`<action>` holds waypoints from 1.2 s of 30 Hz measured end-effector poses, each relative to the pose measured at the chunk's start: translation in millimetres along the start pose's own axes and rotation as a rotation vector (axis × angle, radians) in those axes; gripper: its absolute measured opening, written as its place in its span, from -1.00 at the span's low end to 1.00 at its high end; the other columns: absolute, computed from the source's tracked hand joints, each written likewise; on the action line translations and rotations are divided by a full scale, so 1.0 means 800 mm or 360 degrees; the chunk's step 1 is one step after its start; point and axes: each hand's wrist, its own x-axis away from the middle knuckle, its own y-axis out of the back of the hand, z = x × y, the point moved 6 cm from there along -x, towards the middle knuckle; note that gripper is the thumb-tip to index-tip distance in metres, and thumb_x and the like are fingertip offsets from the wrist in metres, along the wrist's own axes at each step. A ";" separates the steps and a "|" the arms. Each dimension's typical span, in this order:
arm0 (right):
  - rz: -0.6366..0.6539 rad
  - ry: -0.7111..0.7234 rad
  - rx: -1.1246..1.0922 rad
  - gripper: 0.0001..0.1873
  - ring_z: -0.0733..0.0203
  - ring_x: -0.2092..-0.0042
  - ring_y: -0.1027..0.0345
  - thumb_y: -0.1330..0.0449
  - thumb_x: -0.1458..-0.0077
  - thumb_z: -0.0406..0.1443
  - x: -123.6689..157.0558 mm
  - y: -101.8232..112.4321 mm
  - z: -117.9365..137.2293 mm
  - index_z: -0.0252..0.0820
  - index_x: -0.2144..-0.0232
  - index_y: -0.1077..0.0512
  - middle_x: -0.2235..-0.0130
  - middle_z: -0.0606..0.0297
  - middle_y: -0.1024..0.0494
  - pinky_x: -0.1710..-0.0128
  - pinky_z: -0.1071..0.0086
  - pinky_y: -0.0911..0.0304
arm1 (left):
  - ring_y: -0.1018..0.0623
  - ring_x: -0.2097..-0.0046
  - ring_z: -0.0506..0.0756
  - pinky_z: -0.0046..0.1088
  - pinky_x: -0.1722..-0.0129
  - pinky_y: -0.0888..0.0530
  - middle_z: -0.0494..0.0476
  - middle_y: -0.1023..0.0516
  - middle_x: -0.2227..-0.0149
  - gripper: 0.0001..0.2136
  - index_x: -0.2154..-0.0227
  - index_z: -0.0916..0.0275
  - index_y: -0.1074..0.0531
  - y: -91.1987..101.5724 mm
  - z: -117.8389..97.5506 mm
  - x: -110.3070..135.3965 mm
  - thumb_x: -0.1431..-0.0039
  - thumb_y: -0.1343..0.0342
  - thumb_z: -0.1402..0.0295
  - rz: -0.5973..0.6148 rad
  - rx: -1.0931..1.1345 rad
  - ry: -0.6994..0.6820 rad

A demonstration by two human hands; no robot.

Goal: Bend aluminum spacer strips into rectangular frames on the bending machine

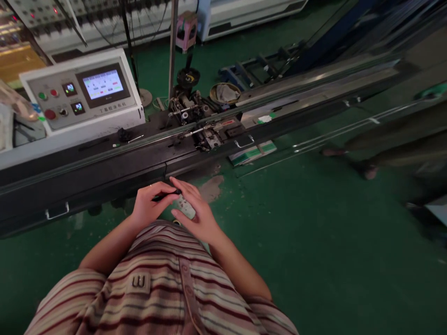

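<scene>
My left hand [150,207] is closed in a pinch on a thin black tool [166,195] held level in front of my striped shirt. My right hand [195,214] curls round a small pale object [185,207] and its fingertips meet the tool's tip. Both hands hover close to my body, just in front of the long black machine bed [104,172]. On that bed, farther away, sits a metal carriage mechanism [199,121].
A white control panel [84,93] with a lit screen and coloured buttons stands at the left on the machine. Green floor stretches to the right, where another person's feet [352,160] stand. A green-and-white box [253,153] lies under the rail. A pink stool [186,29] stands behind.
</scene>
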 end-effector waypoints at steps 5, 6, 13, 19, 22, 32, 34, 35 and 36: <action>-0.0087 0.0095 0.0331 -0.26 -0.02 -0.29 -0.18 -0.13 -0.22 -0.30 -0.001 -0.004 0.008 0.07 -0.40 -0.05 -0.31 0.22 -0.29 -0.28 -0.08 -0.18 | -0.64 0.31 0.02 -0.55 0.26 -0.58 0.08 -0.64 0.36 -0.91 0.33 0.25 -0.52 0.005 -0.030 -0.001 -0.12 -0.31 0.48 -0.0077 -0.0250 -0.0276; -0.0104 0.0118 0.0352 -0.25 -0.03 -0.29 -0.19 -0.13 -0.21 -0.31 -0.001 -0.006 0.008 0.06 -0.40 -0.04 -0.31 0.20 -0.29 -0.27 -0.08 -0.19 | -0.64 0.31 0.02 -0.53 0.26 -0.58 0.08 -0.64 0.36 -0.92 0.33 0.25 -0.52 0.005 -0.034 -0.001 -0.13 -0.31 0.48 -0.0095 -0.0285 -0.0316; -0.0204 -0.0037 -0.0100 -0.31 0.02 -0.29 -0.19 -0.14 -0.26 -0.17 -0.003 -0.008 -0.022 0.08 -0.38 -0.09 -0.35 0.21 -0.23 -0.26 0.00 -0.22 | -0.65 0.28 0.05 -0.48 0.24 -0.59 0.11 -0.65 0.32 -0.92 0.28 0.23 -0.53 0.001 -0.029 -0.003 -0.16 -0.28 0.46 -0.0132 -0.0295 -0.0368; -0.0130 -0.0307 -0.0450 -0.26 0.03 -0.35 -0.10 -0.17 -0.24 -0.03 0.001 0.002 -0.040 0.13 -0.39 -0.06 -0.42 0.26 -0.07 -0.28 0.07 -0.19 | -0.63 0.26 0.06 -0.45 0.24 -0.58 0.12 -0.63 0.31 -0.92 0.26 0.22 -0.53 0.010 -0.009 -0.003 -0.18 -0.28 0.42 -0.0150 -0.0214 -0.0166; -0.0048 -0.0243 -0.0446 -0.32 0.04 -0.37 -0.07 -0.17 -0.26 -0.07 0.001 0.001 -0.030 0.16 -0.37 -0.12 -0.39 0.30 -0.13 -0.32 0.03 -0.13 | -0.63 0.25 0.05 -0.45 0.22 -0.59 0.11 -0.63 0.31 -0.91 0.26 0.22 -0.53 0.006 -0.010 -0.003 -0.17 -0.29 0.42 -0.0124 -0.0218 -0.0220; -0.0033 -0.0148 -0.0183 -0.34 0.04 -0.37 -0.05 -0.14 -0.27 -0.15 -0.001 -0.001 -0.013 0.12 -0.37 -0.12 -0.36 0.31 -0.20 -0.36 -0.01 -0.04 | -0.64 0.26 0.07 -0.44 0.23 -0.58 0.10 -0.63 0.32 -0.88 0.28 0.22 -0.52 0.000 -0.015 -0.008 -0.12 -0.32 0.42 -0.0116 -0.0210 -0.0226; -0.0051 -0.0114 -0.0102 -0.34 0.04 -0.36 -0.07 -0.14 -0.27 -0.19 -0.001 -0.002 -0.009 0.12 -0.37 -0.11 -0.36 0.30 -0.21 -0.35 -0.03 -0.05 | -0.64 0.26 0.06 -0.44 0.22 -0.58 0.09 -0.63 0.33 -0.88 0.29 0.22 -0.51 0.000 -0.019 -0.009 -0.12 -0.32 0.45 -0.0111 -0.0228 -0.0271; -0.0064 -0.0095 -0.0069 -0.34 0.04 -0.36 -0.08 -0.13 -0.27 -0.21 -0.001 -0.003 -0.007 0.12 -0.37 -0.11 -0.36 0.30 -0.21 -0.35 -0.03 -0.06 | -0.64 0.26 0.05 -0.45 0.22 -0.58 0.08 -0.63 0.33 -0.89 0.30 0.22 -0.51 0.000 -0.021 -0.010 -0.12 -0.32 0.46 -0.0106 -0.0236 -0.0296; -0.0078 -0.0071 -0.0041 -0.33 0.05 -0.36 -0.08 -0.13 -0.26 -0.24 -0.001 -0.003 -0.005 0.12 -0.37 -0.10 -0.36 0.29 -0.21 -0.34 -0.03 -0.07 | -0.63 0.26 0.04 -0.46 0.22 -0.57 0.08 -0.63 0.33 -0.89 0.30 0.23 -0.51 0.000 -0.023 -0.010 -0.12 -0.31 0.47 -0.0102 -0.0245 -0.0318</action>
